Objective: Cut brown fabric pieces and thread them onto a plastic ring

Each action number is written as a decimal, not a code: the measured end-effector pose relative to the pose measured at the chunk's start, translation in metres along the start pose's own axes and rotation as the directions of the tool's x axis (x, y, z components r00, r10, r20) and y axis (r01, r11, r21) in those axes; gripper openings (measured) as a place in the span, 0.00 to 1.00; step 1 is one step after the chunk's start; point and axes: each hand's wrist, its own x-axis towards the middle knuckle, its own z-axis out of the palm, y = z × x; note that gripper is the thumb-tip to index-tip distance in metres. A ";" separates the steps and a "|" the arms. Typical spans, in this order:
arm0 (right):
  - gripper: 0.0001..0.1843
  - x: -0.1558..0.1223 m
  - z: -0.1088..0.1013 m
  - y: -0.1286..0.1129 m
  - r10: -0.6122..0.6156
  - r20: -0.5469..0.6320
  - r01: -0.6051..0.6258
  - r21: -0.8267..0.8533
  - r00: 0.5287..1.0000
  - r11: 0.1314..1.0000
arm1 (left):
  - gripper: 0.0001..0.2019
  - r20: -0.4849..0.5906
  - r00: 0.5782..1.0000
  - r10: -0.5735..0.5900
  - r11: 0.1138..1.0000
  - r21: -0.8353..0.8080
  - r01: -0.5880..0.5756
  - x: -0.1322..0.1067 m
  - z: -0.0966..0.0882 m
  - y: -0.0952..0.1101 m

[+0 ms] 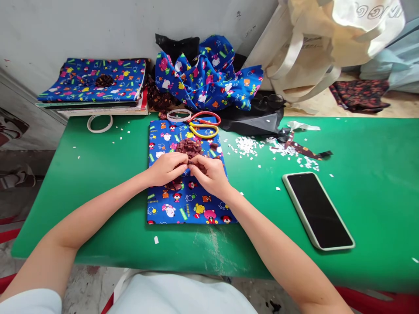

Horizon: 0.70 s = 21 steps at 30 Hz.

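My left hand (166, 168) and my right hand (211, 174) meet over a blue cartoon-print fabric panel (183, 203) on the green table (98, 183). Both hands have their fingers pinched together on a small dark brown fabric piece between them. Just beyond my fingertips a brown folded-fabric flower (189, 147) lies on the panel. More small brown pieces lie under my left hand. Yellow and red scissors (203, 124) rest at the panel's far edge.
A phone (317, 210) lies screen-up at the right. White paper scraps (248, 145) are scattered mid-table. Tape rolls (100, 123) sit at the back left, next to a stack of blue-covered panels (94, 83). Crumpled blue fabric (209, 74) and a canvas bag (314, 48) stand behind.
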 end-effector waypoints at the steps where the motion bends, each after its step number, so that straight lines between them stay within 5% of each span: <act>1: 0.09 0.000 0.000 0.000 -0.008 -0.004 0.007 -0.021 1.000 1.000 | 0.11 -0.002 1.000 0.000 1.000 0.009 0.000 0.000 0.000 0.000; 11: 0.10 0.001 0.004 -0.001 -0.069 -0.020 0.067 -0.105 0.997 0.992 | 0.09 -0.057 0.997 -0.047 0.996 0.067 0.051 0.001 0.004 0.000; 21: 0.09 0.001 0.000 -0.002 0.022 0.019 -0.022 -0.022 1.000 1.000 | 0.07 -0.073 0.993 -0.096 0.994 -0.066 0.091 0.000 0.000 0.003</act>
